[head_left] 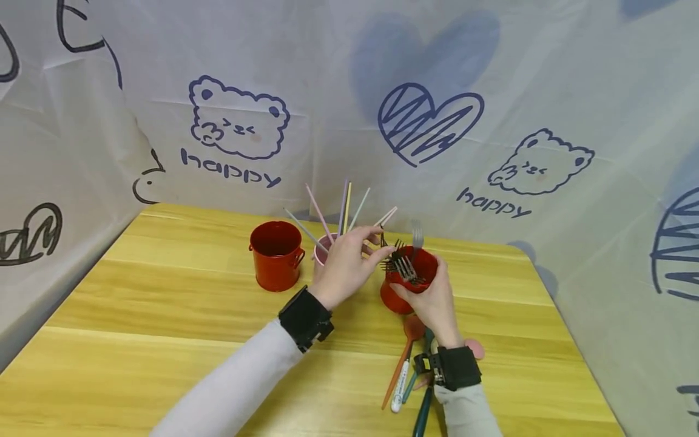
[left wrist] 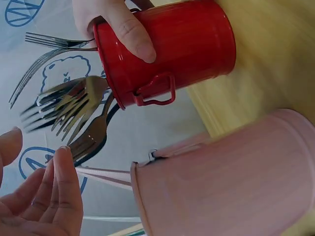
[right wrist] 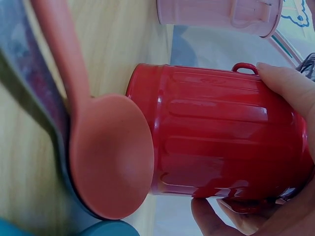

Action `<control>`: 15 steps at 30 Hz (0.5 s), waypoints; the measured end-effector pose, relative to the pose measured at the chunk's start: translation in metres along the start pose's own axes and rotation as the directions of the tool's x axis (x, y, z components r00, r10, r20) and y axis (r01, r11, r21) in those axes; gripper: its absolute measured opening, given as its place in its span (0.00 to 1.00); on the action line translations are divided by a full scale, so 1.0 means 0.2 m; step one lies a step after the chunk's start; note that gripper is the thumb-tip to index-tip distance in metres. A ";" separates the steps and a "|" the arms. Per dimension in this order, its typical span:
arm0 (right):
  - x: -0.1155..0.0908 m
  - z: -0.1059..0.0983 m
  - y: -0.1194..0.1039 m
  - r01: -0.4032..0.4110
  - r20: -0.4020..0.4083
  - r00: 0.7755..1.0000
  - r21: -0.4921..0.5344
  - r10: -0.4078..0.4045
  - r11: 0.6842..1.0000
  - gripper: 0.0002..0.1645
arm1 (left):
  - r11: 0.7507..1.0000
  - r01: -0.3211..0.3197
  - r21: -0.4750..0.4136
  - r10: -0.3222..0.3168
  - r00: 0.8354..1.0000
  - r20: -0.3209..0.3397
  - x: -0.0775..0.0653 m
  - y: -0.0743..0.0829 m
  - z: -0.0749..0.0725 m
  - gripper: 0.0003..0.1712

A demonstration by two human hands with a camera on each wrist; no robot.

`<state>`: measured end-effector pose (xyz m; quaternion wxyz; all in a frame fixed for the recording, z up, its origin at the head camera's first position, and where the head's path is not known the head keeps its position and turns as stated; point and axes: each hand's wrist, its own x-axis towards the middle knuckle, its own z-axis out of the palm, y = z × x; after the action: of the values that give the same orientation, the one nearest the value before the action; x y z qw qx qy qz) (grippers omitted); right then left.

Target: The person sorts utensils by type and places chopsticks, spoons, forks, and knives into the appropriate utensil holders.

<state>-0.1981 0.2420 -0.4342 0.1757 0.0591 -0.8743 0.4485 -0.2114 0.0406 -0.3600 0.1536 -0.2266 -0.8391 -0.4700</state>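
My right hand (head_left: 437,297) grips a red bucket (head_left: 395,298), thumb on one side and fingers on the other in the right wrist view. Several metal forks (head_left: 405,267) stand in this bucket, tines up and fanned out over its rim. Beside those tines is my left hand (head_left: 349,258), its thumb apart from its loosely bent fingers. In the left wrist view the left fingertips (left wrist: 63,153) lie right at the tines of one fork (left wrist: 91,140), with nothing pinched between thumb and fingers.
A pink bucket (left wrist: 226,182) with several thin pastel sticks (head_left: 345,209) stands behind my left hand. Left of it is another red bucket (head_left: 276,270). In front of the gripped bucket lie an orange spoon (right wrist: 115,157), a white-handled utensil (head_left: 401,385) and dark green utensils (head_left: 423,413).
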 end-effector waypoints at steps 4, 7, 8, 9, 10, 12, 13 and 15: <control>0.00 0.01 0.00 -0.006 -0.004 1.000 -0.001 0.006 1.000 0.54 | 1.000 -0.007 -0.002 0.007 1.000 -0.021 -0.02 -0.02 -0.01 0.22; 0.01 0.01 0.01 -0.009 -0.004 1.000 -0.002 0.009 1.000 0.54 | 1.000 -0.019 -0.007 0.019 0.999 -0.042 -0.03 -0.03 -0.01 0.18; 0.01 0.00 0.01 -0.006 -0.006 1.000 0.000 0.006 1.000 0.54 | 1.000 -0.020 -0.009 0.020 0.999 -0.049 -0.03 -0.04 -0.01 0.15; 0.01 0.01 0.01 -0.002 -0.006 1.000 0.006 0.002 1.000 0.54 | 1.000 -0.019 -0.007 0.018 0.998 -0.055 -0.04 -0.04 -0.01 0.13; 0.01 0.01 0.01 0.004 -0.007 1.000 0.011 -0.004 1.000 0.54 | 1.000 -0.018 -0.004 0.017 0.998 -0.058 -0.05 -0.05 -0.02 0.11; 0.01 0.01 0.01 0.018 -0.007 1.000 0.016 -0.018 1.000 0.54 | 1.000 -0.017 0.003 0.018 0.998 -0.063 -0.07 -0.06 -0.02 0.08; 0.01 0.01 0.01 0.024 -0.007 1.000 0.018 -0.024 1.000 0.54 | 1.000 -0.019 0.007 0.019 0.998 -0.064 -0.08 -0.06 -0.02 0.06; 0.01 0.02 0.01 0.030 0.001 1.000 0.023 -0.030 0.999 0.54 | 1.000 -0.029 0.012 0.030 0.998 -0.060 -0.10 -0.07 -0.03 0.04</control>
<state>-0.2019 0.2405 -0.4361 0.1812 0.0743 -0.8683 0.4556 -0.2013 0.0240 -0.3773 0.1870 -0.2239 -0.8332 -0.4697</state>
